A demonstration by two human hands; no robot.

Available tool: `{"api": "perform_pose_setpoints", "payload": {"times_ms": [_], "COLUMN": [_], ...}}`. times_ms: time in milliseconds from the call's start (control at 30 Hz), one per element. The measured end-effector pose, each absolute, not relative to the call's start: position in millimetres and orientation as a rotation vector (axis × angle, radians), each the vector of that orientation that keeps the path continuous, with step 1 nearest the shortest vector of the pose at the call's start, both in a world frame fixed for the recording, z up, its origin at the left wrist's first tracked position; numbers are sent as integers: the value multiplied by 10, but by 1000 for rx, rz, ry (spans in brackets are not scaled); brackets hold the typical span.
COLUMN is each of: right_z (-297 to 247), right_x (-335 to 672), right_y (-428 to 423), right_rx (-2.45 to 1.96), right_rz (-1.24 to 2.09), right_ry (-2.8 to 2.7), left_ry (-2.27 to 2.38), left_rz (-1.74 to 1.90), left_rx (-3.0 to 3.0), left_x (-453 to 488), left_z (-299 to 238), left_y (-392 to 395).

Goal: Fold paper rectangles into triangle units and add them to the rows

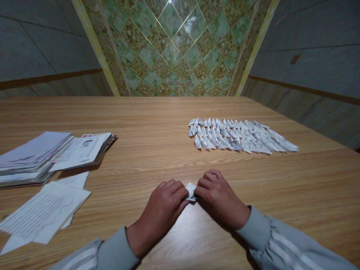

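Note:
A small folded piece of printed paper lies on the wooden table near its front edge. My left hand pinches the paper's left side with curled fingers. My right hand grips its right side, fingers bent down over it. Both hands rest on the tabletop, almost touching each other. Most of the paper is hidden under my fingers.
Several small folded white paper pieces lie in rows at the right back. A stack of printed sheets and booklets sits at the left. Loose printed sheets lie near the left front edge. A tiled wall stands behind.

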State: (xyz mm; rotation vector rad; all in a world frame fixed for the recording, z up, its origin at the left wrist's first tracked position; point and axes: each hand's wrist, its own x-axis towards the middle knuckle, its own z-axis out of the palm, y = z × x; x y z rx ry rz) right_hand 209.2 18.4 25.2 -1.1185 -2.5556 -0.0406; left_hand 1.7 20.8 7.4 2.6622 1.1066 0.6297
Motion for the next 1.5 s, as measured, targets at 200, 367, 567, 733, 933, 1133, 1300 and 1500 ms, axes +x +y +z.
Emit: {"api": "perform_pose_setpoints", "payload": {"times_ms": [200,367,567,733,933,1133,1300,1500], "right_z": [234,196,181,183,230,267,279,231], "right_x": [2194,2203,2181,2168,2135,2127,2124,2126], "right_y": [219,252,254,245,224,210,203,223], "right_rx": [-1203,-1322,-1461,-1509,-1541,-1591,-1550,-1299], "right_rz": [337,497,482,449,389,315,329,279], "right_ry": [-2447,-2312,-2271,-2274,-2308,-2347,-2349,-2450], "left_ry": [1224,1280,1353,1408,1441,1475,1447,1148], "left_rz": [618,609,568,555,566,557,582,619], "left_rx": [2525,2466,2391,2358,2399,2417,2461,2660], "left_x": [18,28,38,48,56,63,62,44], "left_z": [98,110,153,183,165,167,143,95], "left_y": [210,226,271,296,295,295,296,285]}}
